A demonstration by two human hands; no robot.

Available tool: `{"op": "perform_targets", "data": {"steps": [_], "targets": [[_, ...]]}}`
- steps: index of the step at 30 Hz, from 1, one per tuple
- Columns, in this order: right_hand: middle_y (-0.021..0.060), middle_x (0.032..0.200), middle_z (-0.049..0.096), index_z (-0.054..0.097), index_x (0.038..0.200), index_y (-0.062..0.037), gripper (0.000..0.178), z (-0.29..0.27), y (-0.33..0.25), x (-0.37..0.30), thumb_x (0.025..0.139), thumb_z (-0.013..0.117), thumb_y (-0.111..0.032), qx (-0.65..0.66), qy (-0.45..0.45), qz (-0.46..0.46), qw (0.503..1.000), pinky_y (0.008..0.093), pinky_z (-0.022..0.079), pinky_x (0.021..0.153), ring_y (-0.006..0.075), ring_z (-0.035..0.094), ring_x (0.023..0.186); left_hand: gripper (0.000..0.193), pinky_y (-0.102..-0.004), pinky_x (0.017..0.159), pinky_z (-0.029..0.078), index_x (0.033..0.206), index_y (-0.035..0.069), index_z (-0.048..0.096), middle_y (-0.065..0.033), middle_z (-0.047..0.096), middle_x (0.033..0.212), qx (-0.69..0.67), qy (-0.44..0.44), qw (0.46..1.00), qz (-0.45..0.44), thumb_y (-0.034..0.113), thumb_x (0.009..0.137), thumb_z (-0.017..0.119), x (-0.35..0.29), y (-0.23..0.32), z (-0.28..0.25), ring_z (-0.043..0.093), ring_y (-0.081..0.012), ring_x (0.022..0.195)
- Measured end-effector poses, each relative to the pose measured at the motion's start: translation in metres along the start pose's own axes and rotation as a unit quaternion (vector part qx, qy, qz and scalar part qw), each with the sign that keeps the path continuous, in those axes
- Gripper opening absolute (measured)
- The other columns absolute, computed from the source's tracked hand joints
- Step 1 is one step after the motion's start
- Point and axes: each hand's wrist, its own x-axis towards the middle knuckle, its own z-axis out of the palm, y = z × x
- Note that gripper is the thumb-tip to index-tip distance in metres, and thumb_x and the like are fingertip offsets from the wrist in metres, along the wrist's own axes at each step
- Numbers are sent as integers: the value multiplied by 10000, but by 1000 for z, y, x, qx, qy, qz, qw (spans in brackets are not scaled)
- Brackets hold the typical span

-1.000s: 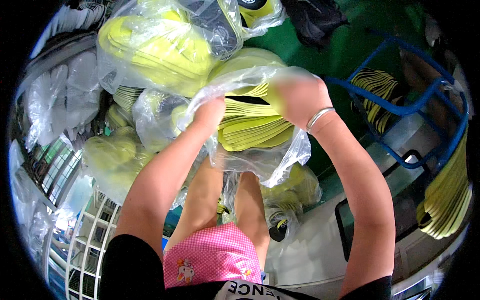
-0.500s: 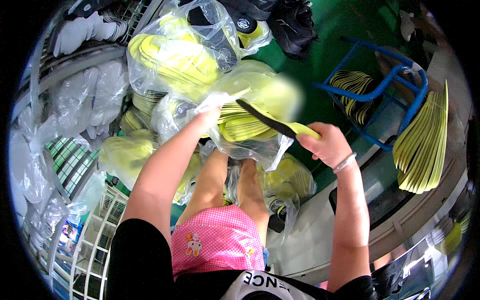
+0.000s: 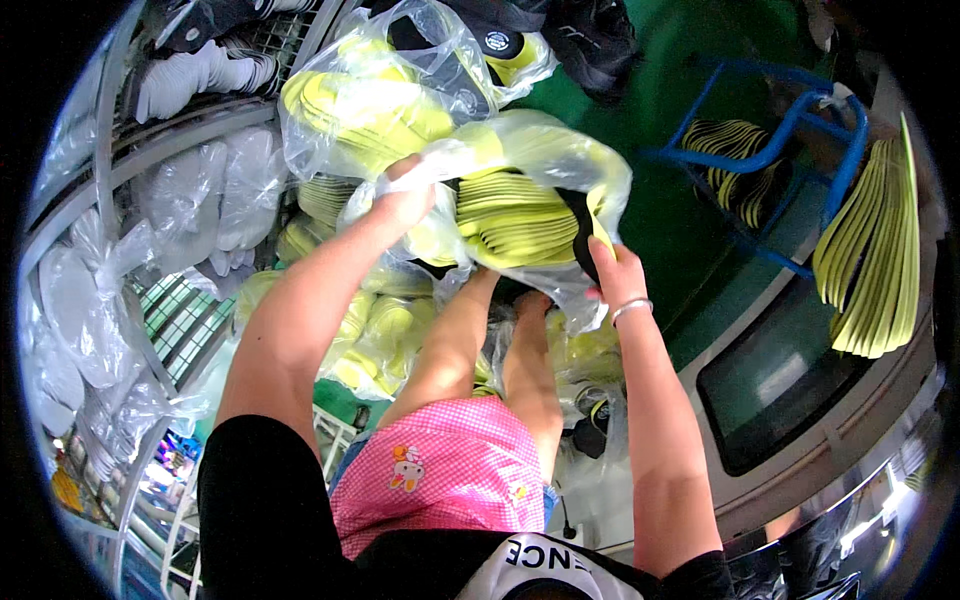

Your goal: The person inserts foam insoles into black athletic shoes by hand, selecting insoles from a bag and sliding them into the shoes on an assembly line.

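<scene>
My left hand (image 3: 406, 197) is closed on the edge of a clear plastic bag (image 3: 592, 165), holding its mouth open. Inside the bag lies a thick stack of yellow-green insoles (image 3: 515, 218). My right hand (image 3: 617, 275) pinches the near end of a single insole (image 3: 582, 228), black on one face and yellow-green on the other. That insole stands on edge at the right side of the stack, within the bag's mouth. Part of the bag's far side droops above the stack.
Another bag of insoles (image 3: 370, 110) lies beyond my left hand. A blue metal frame (image 3: 780, 150) stands at the right, near a fanned row of insoles (image 3: 872, 260) on a grey machine edge. Metal racks (image 3: 150, 170) with bagged white pieces line the left.
My right hand has moved left with the insole, from outside the bag to the stack's right side. My left hand still grips the bag, whose mouth now spreads wider.
</scene>
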Motion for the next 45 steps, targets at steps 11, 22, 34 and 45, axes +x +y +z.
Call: {"op": "perform_targets", "data": {"steps": [11,22,34,45], "targets": [[88,726,601,570,919,-13,425,15,-19,-3,774,553,-411,164,-167,35,972,223,341,341,142,555,444,174,-285,778,431,899,30,530,-54,580,927,-248,-62,967,12,38,725,526,-66,37,-97,559,-180,866],[247,904,590,499,1095,-49,590,-45,37,-170,756,466,-531,569,-317,-17,759,239,329,384,205,502,451,323,-348,845,441,1126,21,465,-86,558,1072,-715,-233,636,-173,126,822,503,-149,134,-116,545,-200,974],[131,1007,576,462,1141,1,387,-32,47,-251,914,371,-299,619,-199,-70,757,333,501,752,206,588,860,184,-160,398,330,985,72,551,20,576,825,-558,-182,800,-125,171,831,566,-191,208,-88,492,-30,566],[11,936,586,549,990,-45,149,-58,114,-287,846,529,-81,534,-103,-170,822,240,400,811,97,523,862,311,-173,486,395,1092,46,545,3,600,883,-445,-112,888,28,150,805,604,-245,267,-88,520,-37,646]]}}
